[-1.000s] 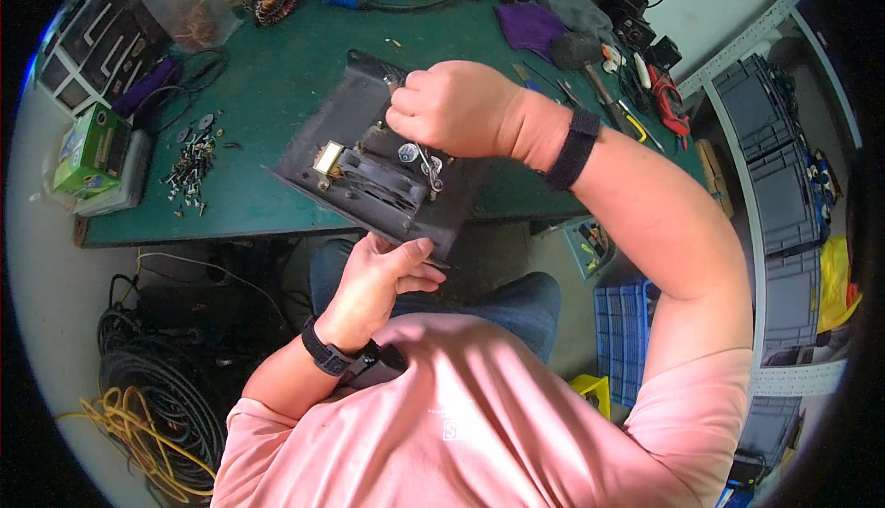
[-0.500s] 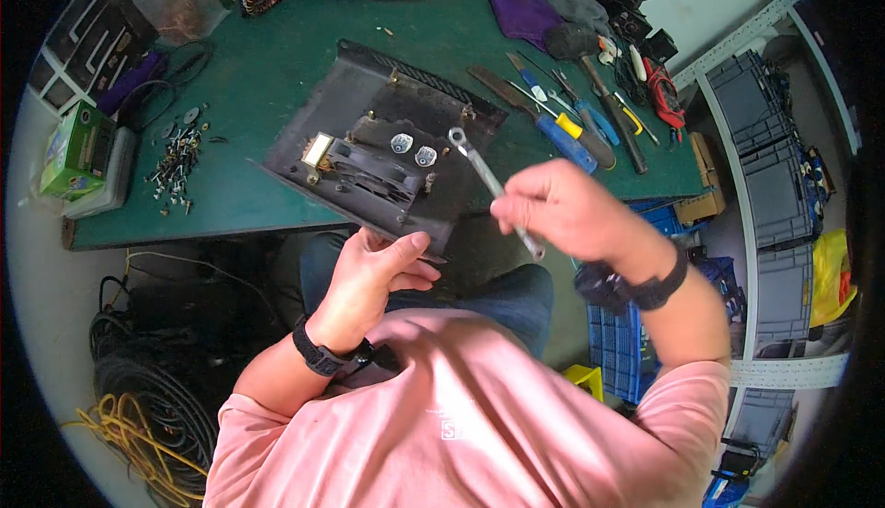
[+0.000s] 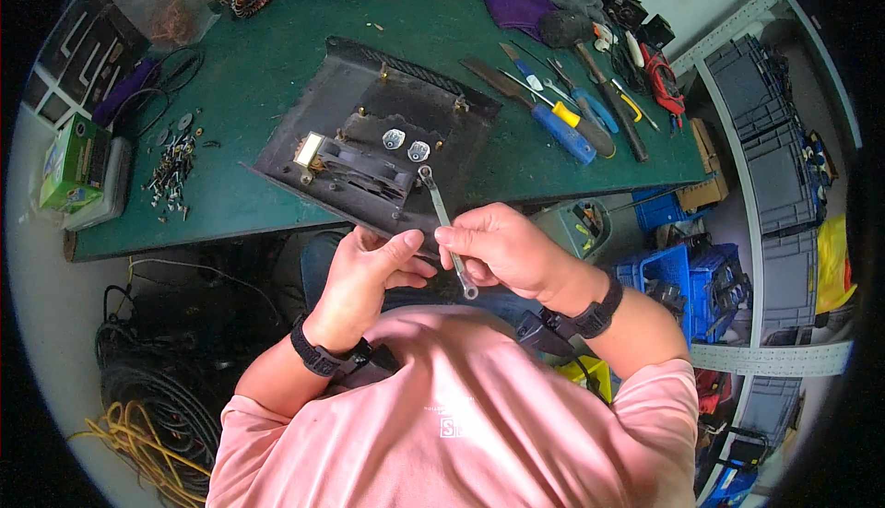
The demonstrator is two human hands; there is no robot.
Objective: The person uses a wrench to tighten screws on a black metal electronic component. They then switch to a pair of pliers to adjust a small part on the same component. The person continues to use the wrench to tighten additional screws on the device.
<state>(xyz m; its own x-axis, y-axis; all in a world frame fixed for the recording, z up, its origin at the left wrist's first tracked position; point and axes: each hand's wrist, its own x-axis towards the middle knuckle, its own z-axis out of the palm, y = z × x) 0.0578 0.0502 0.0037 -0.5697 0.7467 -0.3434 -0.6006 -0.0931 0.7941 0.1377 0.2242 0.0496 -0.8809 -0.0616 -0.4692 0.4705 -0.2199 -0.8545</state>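
A black metal panel [image 3: 300, 144] lies tilted on the bench, its near corner jutting past the front edge. It carries a black fan [image 3: 364, 171], two round silvery fittings [image 3: 394, 138] and several brass posts. My left hand [image 3: 376, 264] grips the panel's near edge between thumb and fingers. In my right hand [image 3: 489, 242] is a double-ended ring spanner [image 3: 441, 208], pinched near its middle. The spanner's far ring lies over the panel, right of the fan. Its other ring points toward my body. Whether the far ring touches the panel, I cannot tell.
Loose screws [image 3: 172, 171] lie in a pile on the left of the green bench [image 3: 267, 75]. Screwdrivers [image 3: 562, 130], a hammer [image 3: 613, 102] and other hand tools lie at the right. Grey crates [image 3: 774, 176] fill a rack on the right; coiled cables [image 3: 152, 416] sit lower left.
My right hand has moved left and toward my body, bringing the spanner closer to my left hand. My left hand keeps its hold on the panel.
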